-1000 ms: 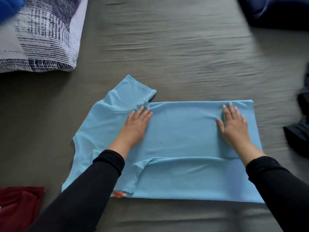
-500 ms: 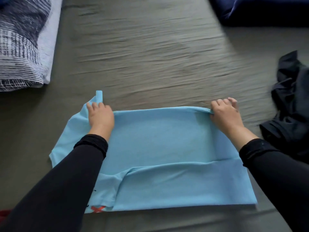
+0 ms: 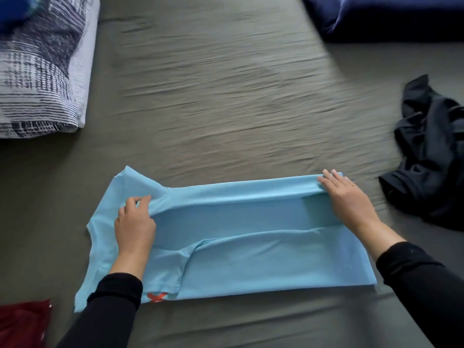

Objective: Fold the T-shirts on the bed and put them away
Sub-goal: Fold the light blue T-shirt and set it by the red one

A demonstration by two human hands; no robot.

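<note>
On the grey bed [image 3: 226,101], close to its near edge, a light blue T-shirt [image 3: 263,262] lies sideways, its near long edge already folded in. The left hand [image 3: 135,222] pinches cloth at the sleeve seam while the right hand [image 3: 349,197], fingers nearly straight, lies over the rolled far edge at the hem, likely to bring that edge over evenly. An orange mark shows near the left cuff.

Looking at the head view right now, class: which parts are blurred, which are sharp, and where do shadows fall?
Head view: the grey bed sheet is streaked with motion blur; the light blue T-shirt and both hands, left hand and right hand, are fairly sharp; a soft shadow lies under the T-shirt's raised far fold.
</note>
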